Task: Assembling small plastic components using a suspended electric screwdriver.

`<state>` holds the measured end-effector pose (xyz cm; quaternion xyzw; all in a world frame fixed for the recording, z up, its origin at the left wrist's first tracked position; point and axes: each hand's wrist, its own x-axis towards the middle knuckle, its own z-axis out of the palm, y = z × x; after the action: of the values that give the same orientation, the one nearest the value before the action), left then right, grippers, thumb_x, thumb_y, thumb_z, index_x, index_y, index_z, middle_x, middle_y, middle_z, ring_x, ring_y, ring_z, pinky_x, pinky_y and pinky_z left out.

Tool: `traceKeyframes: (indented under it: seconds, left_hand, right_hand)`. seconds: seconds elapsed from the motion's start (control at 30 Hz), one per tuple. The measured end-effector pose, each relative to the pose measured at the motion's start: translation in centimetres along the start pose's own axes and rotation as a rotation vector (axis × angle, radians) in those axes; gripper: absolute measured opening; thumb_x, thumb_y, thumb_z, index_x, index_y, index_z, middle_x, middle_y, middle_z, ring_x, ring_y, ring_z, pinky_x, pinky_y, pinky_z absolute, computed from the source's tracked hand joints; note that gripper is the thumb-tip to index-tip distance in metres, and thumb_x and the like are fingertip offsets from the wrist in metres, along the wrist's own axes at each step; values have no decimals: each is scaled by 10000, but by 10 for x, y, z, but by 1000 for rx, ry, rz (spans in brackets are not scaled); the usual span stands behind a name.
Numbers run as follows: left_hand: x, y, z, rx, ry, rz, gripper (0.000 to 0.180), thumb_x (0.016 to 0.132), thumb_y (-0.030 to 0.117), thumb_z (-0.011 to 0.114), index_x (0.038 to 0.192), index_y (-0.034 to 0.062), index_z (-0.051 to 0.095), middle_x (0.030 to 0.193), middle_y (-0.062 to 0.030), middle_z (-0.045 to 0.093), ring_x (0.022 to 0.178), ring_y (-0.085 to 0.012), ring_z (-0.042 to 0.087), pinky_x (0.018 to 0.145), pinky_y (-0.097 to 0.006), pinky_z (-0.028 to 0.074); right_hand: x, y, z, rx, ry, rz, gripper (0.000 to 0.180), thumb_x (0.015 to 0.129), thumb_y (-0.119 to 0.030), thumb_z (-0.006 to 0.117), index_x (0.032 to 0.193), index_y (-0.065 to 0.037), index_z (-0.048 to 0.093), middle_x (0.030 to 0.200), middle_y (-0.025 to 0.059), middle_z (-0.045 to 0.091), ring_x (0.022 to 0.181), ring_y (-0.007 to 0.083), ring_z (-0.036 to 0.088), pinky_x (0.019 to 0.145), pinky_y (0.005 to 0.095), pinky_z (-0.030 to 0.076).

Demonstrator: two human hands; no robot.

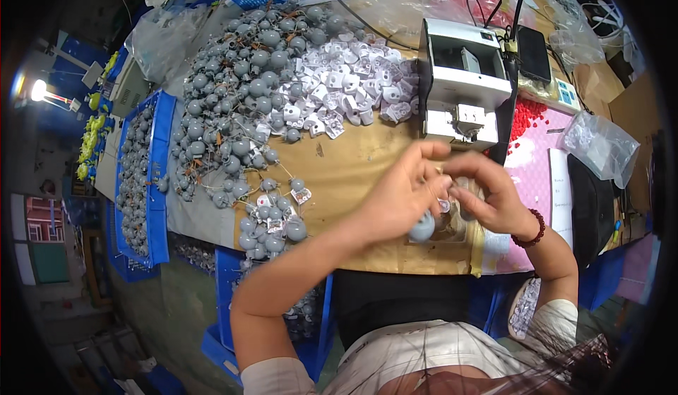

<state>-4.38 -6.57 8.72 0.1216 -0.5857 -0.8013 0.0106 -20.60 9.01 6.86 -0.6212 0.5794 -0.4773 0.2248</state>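
Both of my hands meet above the front of the brown-covered table, just before a white and black bench machine (462, 84). My left hand (402, 194) is closed in a pinch, and a grey ball-shaped part (421, 228) hangs under its fingers. Close beside it, my right hand (491, 190) has thumb and fingers curled together at the left fingertips. What lies between the right fingers is too small and blurred to name. Several more grey ball parts with wires (272, 236) lie near my left forearm, along with small white pieces.
A large heap of grey ball parts (240, 77) covers the table's left, beside a pile of white plastic pieces (346, 84). Small red pieces (526, 116) lie right of the machine, near a phone (533, 54). A blue crate (161, 176) stands at the left edge.
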Motion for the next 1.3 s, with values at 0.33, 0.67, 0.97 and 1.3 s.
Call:
traceKeyframes:
  seconds: [0.33, 0.67, 0.97, 1.3]
  left_hand:
    - [-44, -104, 35, 46, 298, -148, 356, 928, 135, 715, 1226, 54, 537, 1075, -64, 617, 961, -165, 606, 765, -309, 527]
    - [-33, -119, 36, 902, 359, 329, 364, 775, 44, 774, 1097, 31, 605, 1115, -142, 611, 1014, -356, 558, 876, -430, 476]
    - [-29, -117, 34, 1225, 438, 369, 454, 755, 26, 706, 1200, 40, 615, 1211, -147, 597, 1126, -356, 535, 950, -464, 459]
    - [-16, -138, 36, 1527, 338, 477, 507, 749, 72, 716, 1250, 38, 644, 1294, -155, 600, 1204, -297, 541, 970, -447, 440]
  right_hand:
    - [-56, 32, 17, -286, -94, 95, 190, 830, -17, 712, 1018, -39, 703, 845, 89, 665, 726, 246, 653, 622, 355, 526]
    - [-54, 46, 37, -771, -215, -103, 308, 756, -173, 664, 1042, -59, 661, 890, 78, 574, 818, 246, 593, 638, 353, 517]
    - [-68, 34, 39, -924, -311, -90, 462, 801, -157, 629, 1231, 10, 643, 919, 79, 560, 862, 247, 579, 696, 353, 519]
    - [-83, 55, -6, -93, -36, 453, 395, 816, 41, 704, 1194, -71, 678, 1063, 95, 635, 942, 242, 656, 835, 316, 566]
